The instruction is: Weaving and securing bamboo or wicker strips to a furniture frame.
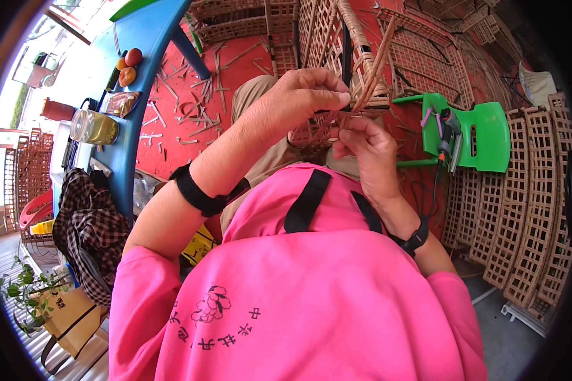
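Note:
A woven rattan frame (327, 38) with an open lattice stands between my knees, its wrapped edge toward me. From its near corner a loose bundle of rattan strips (379, 60) rises up and to the right. My left hand (305, 94) comes in over that corner, thumb and fingers pinched on the rattan. Just below and to the right, my right hand (367, 141) pinches the strip ends close to the same corner. The two sets of fingertips are nearly together, and they partly hide the woven joint.
At left a blue table (117, 152) bears a glass jar (94, 127), fruit (132, 58) and a checked cloth (89, 232). A corded power tool (450, 130) lies on a green chair (483, 136) at right. Woven panels (515, 203) lean beyond it. Rattan scraps (190, 111) litter the red floor.

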Tool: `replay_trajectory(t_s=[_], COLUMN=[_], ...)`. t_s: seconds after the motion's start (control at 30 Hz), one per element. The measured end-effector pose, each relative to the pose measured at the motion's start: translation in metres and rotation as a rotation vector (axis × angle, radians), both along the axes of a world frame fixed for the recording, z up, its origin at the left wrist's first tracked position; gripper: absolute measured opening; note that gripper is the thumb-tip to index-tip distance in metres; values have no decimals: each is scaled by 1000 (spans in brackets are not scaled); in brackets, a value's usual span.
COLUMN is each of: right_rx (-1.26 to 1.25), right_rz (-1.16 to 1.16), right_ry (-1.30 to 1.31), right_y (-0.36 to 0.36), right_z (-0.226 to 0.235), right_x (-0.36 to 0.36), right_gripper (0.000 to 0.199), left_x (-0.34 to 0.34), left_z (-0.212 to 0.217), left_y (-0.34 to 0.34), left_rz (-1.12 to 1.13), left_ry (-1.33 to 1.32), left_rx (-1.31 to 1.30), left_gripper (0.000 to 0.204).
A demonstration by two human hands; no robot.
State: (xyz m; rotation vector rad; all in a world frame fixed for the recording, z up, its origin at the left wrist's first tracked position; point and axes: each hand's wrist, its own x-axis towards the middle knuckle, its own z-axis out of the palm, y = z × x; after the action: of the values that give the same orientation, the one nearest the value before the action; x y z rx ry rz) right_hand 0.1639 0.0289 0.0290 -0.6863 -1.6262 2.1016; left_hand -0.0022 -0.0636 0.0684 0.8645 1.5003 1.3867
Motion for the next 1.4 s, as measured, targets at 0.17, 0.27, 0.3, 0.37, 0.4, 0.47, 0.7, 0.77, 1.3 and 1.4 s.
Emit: replay_trajectory(t_s=[0.17,0.27,0.3,0.37,0.4,0.47,0.7,0.77,1.3,1.4], right_rx=[2,44,39,37,3,-32,-99,-150,-140,435], right_rz=[-98,-114,-119,-124,-136,-142,-187,-186,-15,-48], right_ry=[58,65,67,68,66,66,106,139,-128,-389], right_y=[-7,-6,-6,-6,-6,-5,-7,-10,1,-1], right_z=[-1,1,2,5,6,9,6,6,55,67], right_x=[-4,-7,-8,-9,-8,-8,1,2,11,24], right_gripper=[10,11,11,11,11,11,29,32,28,23], left_x=[1,0,0,1,2,2,7,8,8,8], left_z=[1,2,2,2,2,2,3,4,3,0], left_y=[-1,-1,-1,-1,-1,-1,0,-1,1,1], left_rz=[15,8,8,8,14,9,15,28,56,44], left_ry=[-11,3,18,-11,-34,-29,-74,-48,-45,-66], left_rx=[11,10,5,27,43,39,59,55,64,78], left_gripper=[21,21,21,21,20,20,19,19,16,15])
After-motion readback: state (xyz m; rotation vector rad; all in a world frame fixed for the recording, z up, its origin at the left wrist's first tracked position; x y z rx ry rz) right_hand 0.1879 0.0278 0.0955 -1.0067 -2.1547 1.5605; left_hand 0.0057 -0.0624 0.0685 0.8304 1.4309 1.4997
